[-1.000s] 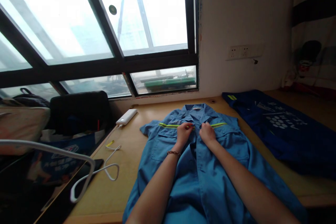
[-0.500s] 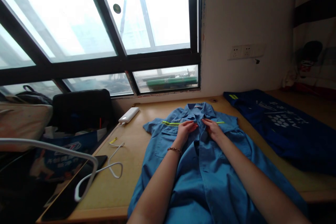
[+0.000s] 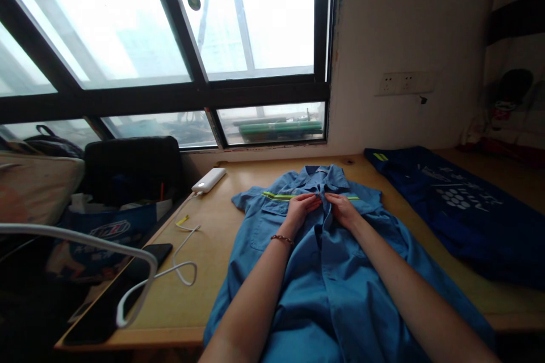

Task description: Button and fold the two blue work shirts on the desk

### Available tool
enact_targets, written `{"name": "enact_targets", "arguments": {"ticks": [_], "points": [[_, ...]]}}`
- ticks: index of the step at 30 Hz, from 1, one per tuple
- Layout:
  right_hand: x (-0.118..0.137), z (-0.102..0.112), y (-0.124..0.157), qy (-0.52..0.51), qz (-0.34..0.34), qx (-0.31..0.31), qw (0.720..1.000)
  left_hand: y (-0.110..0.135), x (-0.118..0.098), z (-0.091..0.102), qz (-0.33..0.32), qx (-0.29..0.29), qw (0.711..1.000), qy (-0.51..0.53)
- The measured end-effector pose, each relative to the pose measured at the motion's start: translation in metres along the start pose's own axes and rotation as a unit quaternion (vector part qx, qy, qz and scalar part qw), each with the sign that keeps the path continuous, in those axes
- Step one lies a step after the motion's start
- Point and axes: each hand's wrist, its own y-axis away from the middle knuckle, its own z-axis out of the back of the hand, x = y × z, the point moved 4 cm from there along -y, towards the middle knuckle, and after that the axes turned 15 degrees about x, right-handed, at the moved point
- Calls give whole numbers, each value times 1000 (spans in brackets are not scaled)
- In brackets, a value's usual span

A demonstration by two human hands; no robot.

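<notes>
A blue work shirt [image 3: 293, 272] with yellow-green stripes across the chest lies front up on the table, its collar toward the window. My left hand [image 3: 301, 207] pinches the front edge of the shirt at chest height, a beaded bracelet on its wrist. Close beside it, my right hand [image 3: 341, 207] grips the opposite front edge with thumb and fingers. Both sets of fingertips nearly meet at the placket, just below the collar. Any button between them is too small to make out.
A dark blue folded garment [image 3: 443, 204] with white print lies at the right of the wooden table [image 3: 170, 312]. On the left are a white power bank [image 3: 209, 180], its white cable [image 3: 187, 281] and a black flat panel [image 3: 97, 312]. Bags [image 3: 106, 238] stand beyond the left edge.
The two hands have drawn slightly closer together, the right one shifting a little left with its shirt edge. The camera view has tilted slightly.
</notes>
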Motion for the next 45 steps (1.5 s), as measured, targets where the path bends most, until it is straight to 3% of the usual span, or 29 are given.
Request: {"name": "enact_targets", "arguments": {"ticks": [3, 10, 14, 18, 23, 26, 28, 31, 36, 45], "points": [[-3, 1, 0, 21, 4, -27, 999, -1, -1, 1, -6, -7, 1000, -21], [0, -4, 1, 81, 22, -18, 996, 1, -4, 2, -12, -40, 998, -53], [3, -2, 1, 172, 47, -57, 982, 2, -6, -1, -14, -42, 995, -94], [6, -3, 4, 317, 72, -105, 940, 0, -6, -3, -14, -38, 987, -157], [6, -17, 9, 513, 96, -122, 844, -3, -4, 1, -23, -56, 967, -246], [5, -24, 10, 582, 86, -119, 800, -6, -2, 8, -30, -69, 964, -254], [5, -26, 10, 600, 78, -120, 787, -7, -1, 12, -28, -80, 966, -243], [4, -30, 10, 604, 80, -108, 786, -7, 0, 16, -24, -96, 974, -205], [2, -35, 11, 571, 90, -77, 812, -3, 0, 16, -21, -122, 986, -112], [3, -43, 14, 517, 129, -26, 846, -2, 0, 17, -22, -112, 992, -45]]}}
